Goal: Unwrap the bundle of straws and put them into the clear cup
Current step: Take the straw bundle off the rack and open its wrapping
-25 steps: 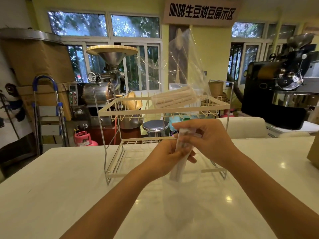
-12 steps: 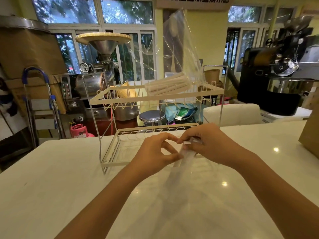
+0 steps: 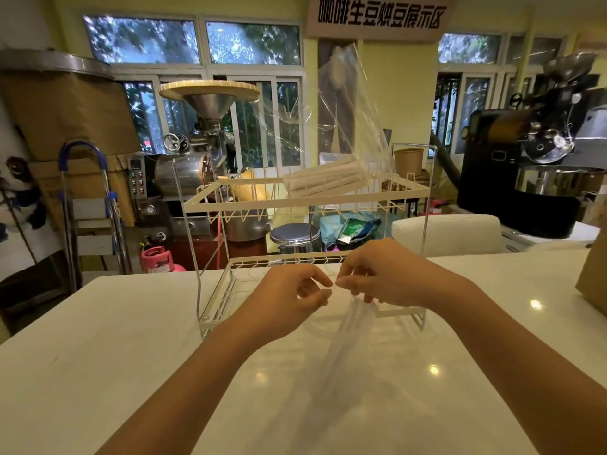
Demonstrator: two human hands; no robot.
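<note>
My right hand [image 3: 387, 274] grips the top of a bundle of pale straws [image 3: 358, 318] in a clear wrapper, and the bundle hangs down and to the left over the white table [image 3: 98, 356]. My left hand [image 3: 289, 297] is close beside it, thumb and forefinger pinched at the wrapper's top edge next to my right fingertips. Below the bundle a faint clear cup [image 3: 331, 369] stands on the table, with outlines that are hard to make out. A second bundle of straws [image 3: 325, 180] lies in an open clear bag on the rack's upper shelf.
A cream two-tier wire rack [image 3: 295, 203] stands on the table just behind my hands. A brown paper bag [image 3: 594, 277] sits at the table's right edge. Beyond the table are coffee roasting machines, a stool, a white chair and a step ladder.
Both hands have come down closer to the table. My left hand has let go of the bundle's middle and now pinches at its top. The bundle hangs lower from my right hand.
</note>
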